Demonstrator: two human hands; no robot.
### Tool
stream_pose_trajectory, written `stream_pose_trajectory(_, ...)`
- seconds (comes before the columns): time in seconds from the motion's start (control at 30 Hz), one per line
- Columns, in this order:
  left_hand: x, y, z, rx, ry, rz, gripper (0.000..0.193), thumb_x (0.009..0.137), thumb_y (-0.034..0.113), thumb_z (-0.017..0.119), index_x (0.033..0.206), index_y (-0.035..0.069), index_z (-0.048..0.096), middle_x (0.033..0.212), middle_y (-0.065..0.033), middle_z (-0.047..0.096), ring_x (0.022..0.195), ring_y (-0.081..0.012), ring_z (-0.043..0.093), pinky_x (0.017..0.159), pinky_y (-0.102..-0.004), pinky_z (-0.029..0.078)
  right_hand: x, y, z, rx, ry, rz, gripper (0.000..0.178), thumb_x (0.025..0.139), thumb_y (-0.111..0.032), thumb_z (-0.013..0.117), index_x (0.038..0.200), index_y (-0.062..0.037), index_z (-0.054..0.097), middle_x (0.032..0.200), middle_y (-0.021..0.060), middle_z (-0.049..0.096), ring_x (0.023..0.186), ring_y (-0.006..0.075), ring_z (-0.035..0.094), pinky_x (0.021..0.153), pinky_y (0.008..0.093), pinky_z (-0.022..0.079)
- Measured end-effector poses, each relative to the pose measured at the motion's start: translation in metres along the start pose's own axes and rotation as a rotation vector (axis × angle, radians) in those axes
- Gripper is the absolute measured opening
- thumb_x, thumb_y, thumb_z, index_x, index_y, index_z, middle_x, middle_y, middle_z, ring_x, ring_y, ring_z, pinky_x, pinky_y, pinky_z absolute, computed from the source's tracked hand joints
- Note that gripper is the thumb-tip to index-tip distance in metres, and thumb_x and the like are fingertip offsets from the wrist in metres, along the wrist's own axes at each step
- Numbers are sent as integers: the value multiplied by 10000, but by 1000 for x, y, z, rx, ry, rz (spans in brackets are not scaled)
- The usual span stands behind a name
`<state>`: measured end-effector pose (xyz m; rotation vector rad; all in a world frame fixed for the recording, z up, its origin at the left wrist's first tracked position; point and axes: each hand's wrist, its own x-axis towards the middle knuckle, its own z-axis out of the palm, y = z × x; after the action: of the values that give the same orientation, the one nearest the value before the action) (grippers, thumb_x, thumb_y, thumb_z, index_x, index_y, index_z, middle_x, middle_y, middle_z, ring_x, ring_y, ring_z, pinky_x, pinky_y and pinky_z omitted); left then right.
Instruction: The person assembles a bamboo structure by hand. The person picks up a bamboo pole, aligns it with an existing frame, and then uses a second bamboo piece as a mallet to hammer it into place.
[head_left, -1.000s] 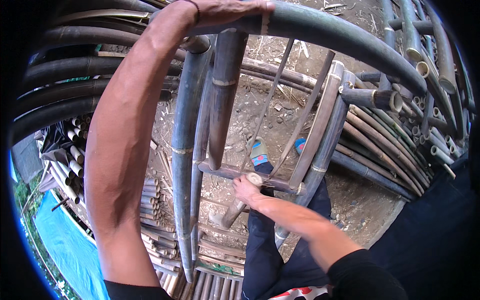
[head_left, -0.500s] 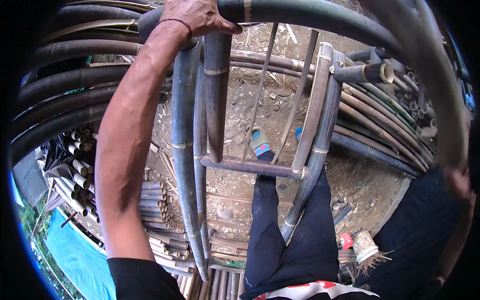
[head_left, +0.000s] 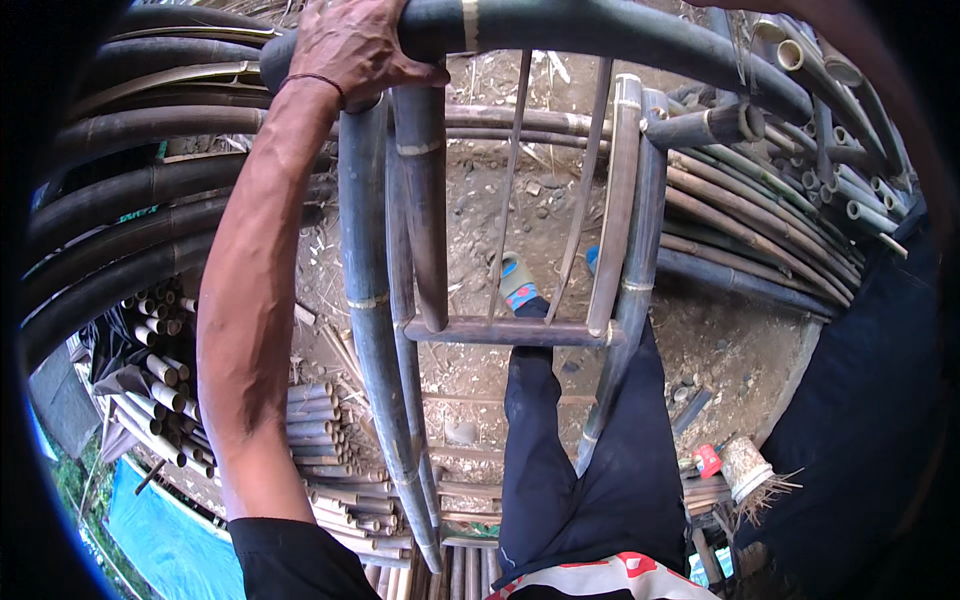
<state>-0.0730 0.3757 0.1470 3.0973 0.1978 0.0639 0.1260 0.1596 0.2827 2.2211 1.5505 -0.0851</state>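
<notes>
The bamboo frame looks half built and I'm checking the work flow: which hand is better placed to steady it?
Probably the left. The left hand already grips the dark top pole of the bamboo frame. The right hand is not clearly in view; only a blurred arm passes the upper right edge.

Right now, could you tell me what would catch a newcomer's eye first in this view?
First, the left hand, top centre, clasping the thick dark bamboo pole that arches across the top of a bamboo frame. Below the frame stand the person's dark-trousered legs on bare dirt. At lower left lies a stack of cut bamboo poles beside a blue tarp.
</notes>
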Motion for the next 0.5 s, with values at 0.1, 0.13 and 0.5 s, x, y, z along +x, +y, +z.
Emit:
stream_pose_trajectory(0.1, 9, -5, -5, -54, -161, -74, 762, 562, 538, 879, 1118, 78, 635, 1066, -172, 669, 1037, -348, 626, 894, -451, 482, 14, -2, -6, -5, -60, -7, 720, 807, -134, 663, 1470, -34, 402, 1367, 218, 552, 1165, 370, 590, 1039, 461, 474)
stream_pose_trajectory(0.13, 17, -9, -14, -69, -258, -116, 749, 566, 540, 877, 1103, 72, 645, 1032, -176, 683, 998, -347, 648, 864, -443, 502, 10, -16, -15, 110, -77, 65, 690, 831, -139, 647, 1466, -23, 404, 1359, 221, 557, 1164, 370, 591, 1032, 465, 482)
stream_pose_trajectory(0.5, 39, -29, -16, -132, -340, -8, 776, 534, 533, 885, 1145, 98, 685, 971, -175, 715, 924, -323, 687, 806, -401, 543, -10, -29, -4, 251, 63, 80, 545, 939, -222, 597, 1386, 56, 456, 1210, 232, 630, 1075, 346, 627, 964, 434, 523)
